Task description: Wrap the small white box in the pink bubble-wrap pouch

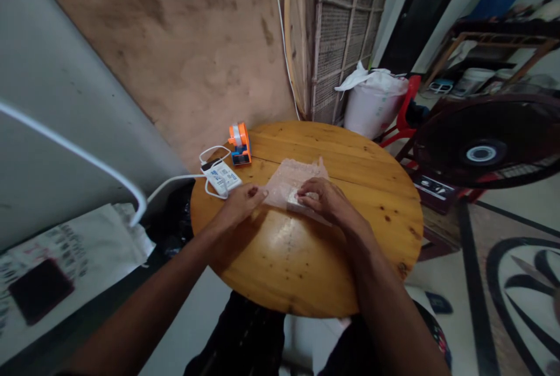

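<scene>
A sheet of clear bubble wrap (284, 180) lies on the round wooden table, with a small whitish object (295, 196) on or inside it. My left hand (244, 201) pinches the wrap's left edge between closed fingers. Over the right part of the wrap, my right hand (321, 196) has its fingers curled down onto the whitish object. Whether those fingertips grip it or only press on it is too small to tell.
On the round table (376, 189), an orange tape dispenser (240, 142) and a white box-like device (222, 178) with a white cable stand at the back left. A fan (481, 154) is at the right, beside a white sack (374, 101).
</scene>
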A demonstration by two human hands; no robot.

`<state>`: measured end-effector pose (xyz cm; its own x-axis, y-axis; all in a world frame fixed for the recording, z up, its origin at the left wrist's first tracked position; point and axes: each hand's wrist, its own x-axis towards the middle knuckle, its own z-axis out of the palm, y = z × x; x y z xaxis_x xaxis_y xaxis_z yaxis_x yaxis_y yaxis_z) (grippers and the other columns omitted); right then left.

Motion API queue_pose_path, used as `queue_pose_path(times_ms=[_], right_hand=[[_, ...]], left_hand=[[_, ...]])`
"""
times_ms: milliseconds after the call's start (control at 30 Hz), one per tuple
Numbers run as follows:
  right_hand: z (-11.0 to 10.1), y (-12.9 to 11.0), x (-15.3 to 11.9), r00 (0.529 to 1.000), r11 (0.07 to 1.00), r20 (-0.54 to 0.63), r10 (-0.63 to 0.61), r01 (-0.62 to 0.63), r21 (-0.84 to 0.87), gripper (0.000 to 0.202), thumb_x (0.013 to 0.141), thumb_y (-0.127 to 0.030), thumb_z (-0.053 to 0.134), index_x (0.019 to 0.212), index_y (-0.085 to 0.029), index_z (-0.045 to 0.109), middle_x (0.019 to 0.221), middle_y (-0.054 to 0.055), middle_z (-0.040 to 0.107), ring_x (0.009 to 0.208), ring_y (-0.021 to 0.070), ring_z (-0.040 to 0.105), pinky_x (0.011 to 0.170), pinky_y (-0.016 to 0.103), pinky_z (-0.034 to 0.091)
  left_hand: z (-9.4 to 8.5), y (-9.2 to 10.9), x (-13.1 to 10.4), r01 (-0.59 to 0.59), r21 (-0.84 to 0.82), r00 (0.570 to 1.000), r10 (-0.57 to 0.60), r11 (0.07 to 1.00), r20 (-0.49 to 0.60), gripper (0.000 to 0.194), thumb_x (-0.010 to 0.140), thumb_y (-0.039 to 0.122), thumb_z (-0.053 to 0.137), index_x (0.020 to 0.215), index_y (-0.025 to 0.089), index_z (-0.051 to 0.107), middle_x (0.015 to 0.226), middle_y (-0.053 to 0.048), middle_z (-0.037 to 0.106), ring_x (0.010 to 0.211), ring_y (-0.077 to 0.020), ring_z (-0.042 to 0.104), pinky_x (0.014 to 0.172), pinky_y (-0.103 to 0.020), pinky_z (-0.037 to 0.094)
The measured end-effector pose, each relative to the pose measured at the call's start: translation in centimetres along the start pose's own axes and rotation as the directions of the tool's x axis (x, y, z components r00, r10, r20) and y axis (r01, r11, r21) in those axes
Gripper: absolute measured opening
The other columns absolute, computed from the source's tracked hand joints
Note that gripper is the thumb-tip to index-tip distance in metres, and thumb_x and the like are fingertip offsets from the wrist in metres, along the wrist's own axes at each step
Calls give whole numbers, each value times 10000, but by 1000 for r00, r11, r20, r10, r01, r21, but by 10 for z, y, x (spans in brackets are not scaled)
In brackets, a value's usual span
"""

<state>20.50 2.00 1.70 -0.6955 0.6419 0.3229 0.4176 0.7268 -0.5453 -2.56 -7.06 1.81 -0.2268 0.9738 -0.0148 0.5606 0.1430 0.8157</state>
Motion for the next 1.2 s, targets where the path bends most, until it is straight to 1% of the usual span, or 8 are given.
queue_pose_path(times_ms=[67, 167, 367, 567, 633, 733, 900, 1200], right_hand=[[-1, -1, 0, 1000, 1000, 5, 1, -1, -6, 75, 839, -250, 647, 874, -206, 697, 945, 60, 690, 889, 181, 614, 805, 308, 456], [-2, -3, 0, 1000, 1000, 17, -5, 5, -15, 70, 840, -241, 644, 872, -206, 695, 948, 60, 690, 893, 184, 611, 816, 317, 454], [-3, -5, 0, 1000, 1000, 15, 11, -11, -25, 61, 835, -222, 648, 875, -201, 688, 954, 65, 686, 904, 184, 610, 829, 318, 450], [-5, -6, 2, 999, 999, 44, -3, 5, -53, 87, 841, -220, 637, 899, -198, 697, 974, 73, 688, 921, 193, 606, 832, 325, 449], [-5, -5, 3, 998, 998, 56, -6, 10, -66, 94, 841, -215, 635, 907, -201, 700, 977, 75, 689, 931, 197, 604, 833, 328, 447], [-4, -4, 3, 998, 997, 58, -9, 13, -72, 97, 841, -222, 638, 913, -206, 700, 981, 73, 687, 949, 202, 601, 839, 331, 443], [-3, -5, 2, 999, 997, 44, 6, -3, -74, 94, 841, -228, 639, 905, -201, 703, 982, 76, 684, 929, 197, 601, 825, 326, 442], [-4, -7, 1, 999, 993, 54, 2, 5, -117, 108, 850, -248, 635, 920, -203, 703, 986, 70, 684, 937, 199, 598, 829, 321, 440]], left_hand=[[-1, 5, 10, 85, -9, 995, -84, 996, 56, 280, 821, 402, 531, 702, 154, 585, 568, 27, 532, 441, -99, 466, 447, -211, 353], [0, 8, 24, 156, -9, 983, -155, 988, 100, 268, 794, 360, 585, 629, 149, 582, 479, 44, 477, 367, -83, 412, 394, -203, 317], [13, 12, 33, 306, -93, 947, -293, 947, 133, 142, 767, 248, 635, 802, 112, 618, 579, -8, 599, 457, -114, 553, 411, -197, 422], [19, 16, 29, 334, -186, 942, -326, 924, 73, 559, 749, 400, 697, 1184, 118, 490, 643, 11, 603, 461, -100, 541, 432, -204, 459], [19, 16, 29, 327, -185, 945, -315, 927, 92, 570, 721, 468, 709, 1140, 125, 532, 628, 11, 596, 449, -101, 527, 412, -204, 444], [20, 17, 32, 300, -162, 951, -281, 940, 129, 444, 694, 491, 719, 937, 132, 622, 560, 22, 559, 416, -90, 483, 377, -191, 391], [24, 17, 36, 236, -122, 962, -215, 964, 167, 321, 714, 444, 696, 663, 145, 592, 434, 50, 464, 354, -69, 389, 349, -185, 268], [33, 27, 31, 200, -119, 974, -184, 973, 130, 168, 772, 287, 586, 687, 142, 600, 404, 63, 431, 333, -69, 348, 361, -203, 230]])
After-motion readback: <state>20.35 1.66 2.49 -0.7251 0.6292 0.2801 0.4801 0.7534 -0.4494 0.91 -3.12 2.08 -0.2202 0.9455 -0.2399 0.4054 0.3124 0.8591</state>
